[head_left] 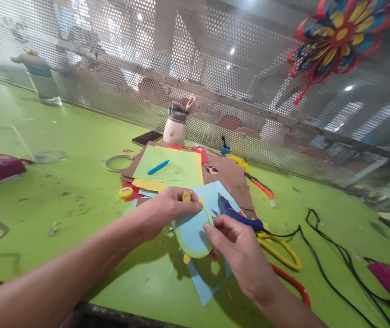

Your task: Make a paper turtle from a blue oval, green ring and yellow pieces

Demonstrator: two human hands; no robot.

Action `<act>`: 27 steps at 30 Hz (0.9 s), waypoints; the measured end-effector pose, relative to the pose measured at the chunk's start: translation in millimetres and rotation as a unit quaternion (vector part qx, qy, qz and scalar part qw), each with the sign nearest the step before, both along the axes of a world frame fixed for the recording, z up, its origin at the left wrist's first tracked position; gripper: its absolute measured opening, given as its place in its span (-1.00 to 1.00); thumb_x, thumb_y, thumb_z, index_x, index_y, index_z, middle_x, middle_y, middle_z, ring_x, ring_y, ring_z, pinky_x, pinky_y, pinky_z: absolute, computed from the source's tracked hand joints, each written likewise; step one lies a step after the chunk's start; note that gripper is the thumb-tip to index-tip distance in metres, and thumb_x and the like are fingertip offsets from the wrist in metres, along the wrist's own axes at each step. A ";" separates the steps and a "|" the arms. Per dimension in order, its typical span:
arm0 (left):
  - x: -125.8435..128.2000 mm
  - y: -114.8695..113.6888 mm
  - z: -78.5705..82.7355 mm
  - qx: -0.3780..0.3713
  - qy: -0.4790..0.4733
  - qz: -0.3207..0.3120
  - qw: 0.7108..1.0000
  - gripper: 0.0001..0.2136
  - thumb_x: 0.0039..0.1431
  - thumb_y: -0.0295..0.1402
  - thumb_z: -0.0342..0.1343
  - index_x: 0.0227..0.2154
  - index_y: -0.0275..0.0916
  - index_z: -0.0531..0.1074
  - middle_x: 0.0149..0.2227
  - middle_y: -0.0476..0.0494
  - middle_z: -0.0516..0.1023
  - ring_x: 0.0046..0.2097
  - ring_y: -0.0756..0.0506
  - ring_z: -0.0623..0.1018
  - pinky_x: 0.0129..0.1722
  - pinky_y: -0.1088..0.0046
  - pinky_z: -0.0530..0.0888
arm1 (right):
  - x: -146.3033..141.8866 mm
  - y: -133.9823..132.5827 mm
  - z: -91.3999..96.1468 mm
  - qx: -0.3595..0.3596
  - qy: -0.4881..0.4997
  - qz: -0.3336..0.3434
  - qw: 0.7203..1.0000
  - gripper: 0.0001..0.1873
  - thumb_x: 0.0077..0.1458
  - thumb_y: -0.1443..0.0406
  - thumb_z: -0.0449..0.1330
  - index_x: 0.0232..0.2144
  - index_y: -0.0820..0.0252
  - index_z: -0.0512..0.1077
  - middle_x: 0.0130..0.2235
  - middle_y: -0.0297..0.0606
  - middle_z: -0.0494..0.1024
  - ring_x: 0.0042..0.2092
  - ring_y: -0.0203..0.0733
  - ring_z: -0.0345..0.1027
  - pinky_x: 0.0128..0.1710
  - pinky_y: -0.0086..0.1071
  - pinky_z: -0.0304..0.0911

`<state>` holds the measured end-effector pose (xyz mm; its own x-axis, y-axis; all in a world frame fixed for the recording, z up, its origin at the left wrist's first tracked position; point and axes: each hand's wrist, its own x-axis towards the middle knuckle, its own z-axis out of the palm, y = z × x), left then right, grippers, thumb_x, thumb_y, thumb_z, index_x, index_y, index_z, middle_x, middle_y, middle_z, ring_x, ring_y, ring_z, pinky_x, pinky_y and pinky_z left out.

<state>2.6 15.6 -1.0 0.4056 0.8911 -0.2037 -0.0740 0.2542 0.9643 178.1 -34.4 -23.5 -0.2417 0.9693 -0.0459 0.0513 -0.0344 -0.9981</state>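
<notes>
My left hand [167, 209] pinches the top edge of a round blue paper disc with a green rim [191, 234], held just above the green table. My right hand [239, 250] grips the same disc at its right edge with thumb and fingers closed. A small yellow piece [186, 196] sits by my left fingertips. A blue glue gun [237, 215] lies just behind my right hand. Under the disc lies a light blue paper sheet [211, 193].
Stacked green, yellow, red and brown sheets [170, 171] with a blue pen [158, 167] lie behind. Yellow-handled scissors [283, 253], black cables [328, 269], a white bottle [175, 125], a phone [147, 137], a tape ring [116, 163] and a mesh wall [215, 68] surround the spot.
</notes>
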 end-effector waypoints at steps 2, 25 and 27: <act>0.7 -0.5 -0.4 0.005 0.014 -0.005 1.000 -0.76 -0.15 -0.25 0.35 -0.50 -0.26 0.43 -0.58 0.04 0.41 -0.55 0.03 0.36 -0.55 0.52 0.29 | -0.8 0.6 2.0 0.012 -0.012 -0.012 1.000 -0.63 0.10 0.03 0.25 -0.41 0.23 0.38 -0.49 -0.40 0.34 -0.47 -0.34 0.14 -0.51 -0.46 0.13; -1.2 -6.3 3.6 0.050 0.082 -0.056 0.994 -0.69 -0.05 -0.09 0.30 -0.45 -0.22 0.42 -0.59 0.08 0.38 -0.54 0.03 0.31 -0.57 0.56 0.21 | 2.8 -4.3 8.0 0.039 -0.054 -0.036 0.997 -0.63 0.15 0.03 0.17 -0.49 0.20 0.37 -0.59 -0.43 0.27 -0.54 -0.34 0.12 -0.57 -0.46 0.08; -0.8 -6.1 3.3 0.058 0.083 -0.051 0.994 -0.69 -0.07 -0.08 0.31 -0.47 -0.22 0.41 -0.62 0.09 0.35 -0.57 0.05 0.27 -0.60 0.57 0.17 | 2.5 -4.2 7.5 0.040 -0.057 -0.035 0.997 -0.62 0.15 0.02 0.17 -0.49 0.20 0.37 -0.59 -0.43 0.25 -0.54 -0.34 0.10 -0.58 -0.46 0.06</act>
